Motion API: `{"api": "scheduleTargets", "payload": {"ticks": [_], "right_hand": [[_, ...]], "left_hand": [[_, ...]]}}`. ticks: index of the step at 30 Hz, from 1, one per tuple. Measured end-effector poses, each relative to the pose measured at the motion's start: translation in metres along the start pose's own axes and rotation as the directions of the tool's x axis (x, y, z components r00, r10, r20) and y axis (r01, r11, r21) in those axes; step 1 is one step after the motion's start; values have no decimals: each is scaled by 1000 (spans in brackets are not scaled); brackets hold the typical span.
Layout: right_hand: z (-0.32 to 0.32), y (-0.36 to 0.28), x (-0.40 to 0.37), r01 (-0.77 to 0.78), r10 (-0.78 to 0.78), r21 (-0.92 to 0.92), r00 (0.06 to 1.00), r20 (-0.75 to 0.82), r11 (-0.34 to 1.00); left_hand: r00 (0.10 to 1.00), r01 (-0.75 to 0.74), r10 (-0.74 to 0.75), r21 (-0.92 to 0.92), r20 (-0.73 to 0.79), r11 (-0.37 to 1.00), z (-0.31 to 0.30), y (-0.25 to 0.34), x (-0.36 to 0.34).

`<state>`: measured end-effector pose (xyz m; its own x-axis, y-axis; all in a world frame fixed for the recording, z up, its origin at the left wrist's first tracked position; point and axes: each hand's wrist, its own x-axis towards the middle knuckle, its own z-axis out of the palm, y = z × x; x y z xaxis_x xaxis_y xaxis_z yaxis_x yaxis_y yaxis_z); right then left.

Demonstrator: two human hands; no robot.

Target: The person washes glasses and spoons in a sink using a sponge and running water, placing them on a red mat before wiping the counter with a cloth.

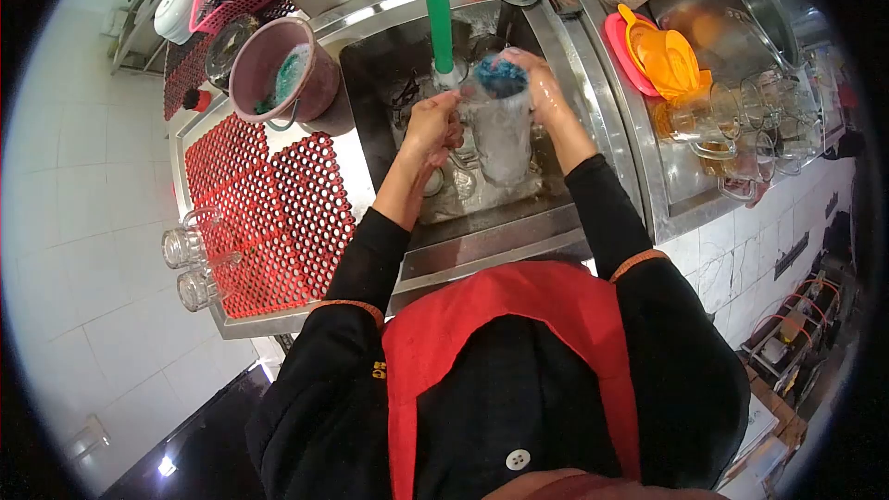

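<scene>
Between the left hand (433,131) clasping it and the right hand (544,88) holding a blue scrubber (500,77) is a clear pitcher (503,141).

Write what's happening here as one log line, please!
left hand: gripping clear jug by its side | right hand: at jug's mouth | blue scrubber: at jug's mouth | jug: over sink
</scene>
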<state>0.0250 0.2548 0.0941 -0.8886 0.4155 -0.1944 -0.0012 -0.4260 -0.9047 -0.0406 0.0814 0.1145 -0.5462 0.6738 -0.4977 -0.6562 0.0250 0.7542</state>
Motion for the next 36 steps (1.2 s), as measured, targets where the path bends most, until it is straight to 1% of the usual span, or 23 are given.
{"api": "scheduleTargets", "payload": {"ticks": [1,3,5,7,8,9,11,12,15,16,17,18,19,20,22,23,27,29,30,31,33,34,36], "right_hand": [[0,2,-1,-1,1,0,1000,-1,1000],[0,12,-4,-391,137,529,880,456,753],[1,28,-13,-377,94,573,882,461,727],[15,31,-37,-339,227,520,936,268,784],[-19,93,-5,-474,216,401,813,540,783],[-43,137,6,-479,220,405,813,539,779],[-72,187,11,-516,470,103,833,294,850],[-30,86,-37,-496,522,-164,801,293,853],[-101,182,-5,-674,673,-40,731,112,738],[-84,157,-11,-678,677,-38,727,110,734],[-69,128,-12,-518,608,-544,794,-17,660],[-43,85,-16,-267,483,-899,872,-73,347],[-30,66,-18,-3,343,-994,938,-41,-111],[-35,77,-17,28,248,-982,969,-19,-184],[-41,95,-12,46,262,-958,965,-31,-283],[-44,104,-11,65,276,-924,960,-45,-377],[-49,120,1,49,288,-888,953,-95,-456],[-54,123,10,76,367,-925,927,-71,-373],[-52,121,12,77,364,-924,929,-70,-374],[-50,119,13,102,430,-909,898,-91,-404],[-55,118,14,125,487,-890,865,-118,-438],[-62,124,10,143,486,-903,871,-80,-404],[-70,132,8,156,478,-914,877,-46,-375]], "left_hand": [[997,47,-53,104,61,993,1,3,2],[998,-1,-5,105,63,994,2,-2,14],[988,-47,68,152,-140,987,8,-1,18],[982,-83,94,71,-165,994,3,-1,16],[974,-125,121,-7,-189,992,0,-1,16],[975,-118,115,-7,-192,993,-7,-2,14],[966,-227,202,-156,-164,961,-20,-6,13],[962,-220,193,-127,-195,967,-21,-6,9],[964,-219,208,-53,-164,974,-30,-19,2],[965,-213,202,-55,-166,975,-32,-22,-1],[974,-188,190,28,-124,982,-34,-26,-5],[981,-164,174,114,-83,980,-36,-30,-9],[982,-161,171,113,-85,980,-35,-36,-14],[993,-99,112,252,-40,963,-33,-43,-18],[995,63,-92,506,33,861,-44,-62,-11],[995,64,-93,506,32,860,-53,-78,-6],[967,212,-250,692,-47,690,-63,-118,9],[964,39,-244,858,102,513,-75,-140,20],[933,131,-359,907,24,401,-59,-122,11],[934,128,-357,907,26,400,-67,-136,17],[965,-68,-240,985,105,157,-86,-169,34],[936,18,-346,975,62,223,-87,-168,36],[946,-1,-317,976,72,218,-91,-164,38]]}}
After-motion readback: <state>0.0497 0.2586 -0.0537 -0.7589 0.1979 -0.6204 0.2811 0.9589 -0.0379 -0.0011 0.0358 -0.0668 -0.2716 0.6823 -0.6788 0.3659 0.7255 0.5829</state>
